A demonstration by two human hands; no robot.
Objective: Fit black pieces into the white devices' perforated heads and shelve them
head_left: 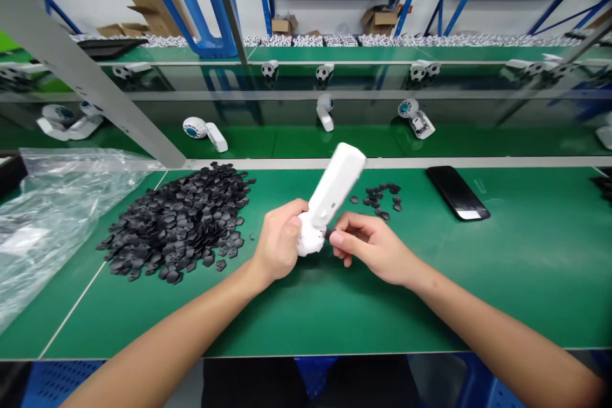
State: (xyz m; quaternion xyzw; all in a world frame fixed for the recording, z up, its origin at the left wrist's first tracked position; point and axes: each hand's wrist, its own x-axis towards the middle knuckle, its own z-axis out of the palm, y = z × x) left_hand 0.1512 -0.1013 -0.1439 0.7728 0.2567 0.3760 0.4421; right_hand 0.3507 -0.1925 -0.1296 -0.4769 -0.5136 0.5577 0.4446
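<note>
One crumpled, clear plastic bag (pixel 71 204) lay at the far left of the green workbench (pixel 526 255), beside a big, loose heap of black pentagonal pieces (pixel 176 223). Behind the heap, past a pale rail (pixel 406 163), a white unit with a round head (pixel 205 132) rested on a green strip (pixel 287 141). Next came the left hand (pixel 281 239), thumb and fingers wrapped about the rounded lower end of a white device (pixel 337 182). That device was held up over the middle of the bench, tilted, its long body slanting up to the right. At the right side of its rounded end was a small dark piece (pixel 327 234), pinched between the thumb and curled fingers of the right hand (pixel 370 245); whether it touched the device could not be told. Just beyond that hand lay a small scatter of black pieces (pixel 382 194), and farther right, a black phone (pixel 458 192), lying flat at an angle.
</note>
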